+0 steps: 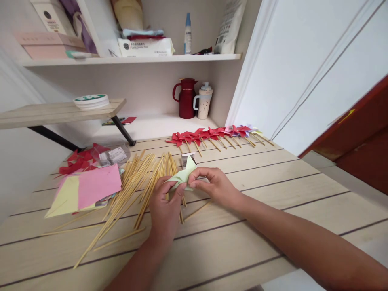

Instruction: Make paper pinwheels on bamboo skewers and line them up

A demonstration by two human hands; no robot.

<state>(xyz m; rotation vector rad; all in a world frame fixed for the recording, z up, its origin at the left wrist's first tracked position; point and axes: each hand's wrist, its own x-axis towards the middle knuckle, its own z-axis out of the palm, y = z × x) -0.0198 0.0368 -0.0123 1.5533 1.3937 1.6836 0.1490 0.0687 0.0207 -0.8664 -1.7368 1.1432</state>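
Both hands hold a pale green paper pinwheel [183,175] above the slatted table. My left hand [166,202] pinches its left side between thumb and fingers. On the other side, my right hand [214,185] has its thumb and index finger closed at the paper's right edge, near the middle; whether a pin is between them is hidden. One pointed corner of the paper stands up. Below and left of the hands lie several thin wooden sticks [130,192]. Just behind the paper is a small box [188,158], partly covered.
Finished red pinwheels [209,135] on sticks lie in a row at the back. Pink and yellow paper sheets [98,184] and red paper pieces [79,161] are at left. A small raised shelf [60,112] stands behind them. A red jug [187,99] and a cup [205,102] stand in the alcove.
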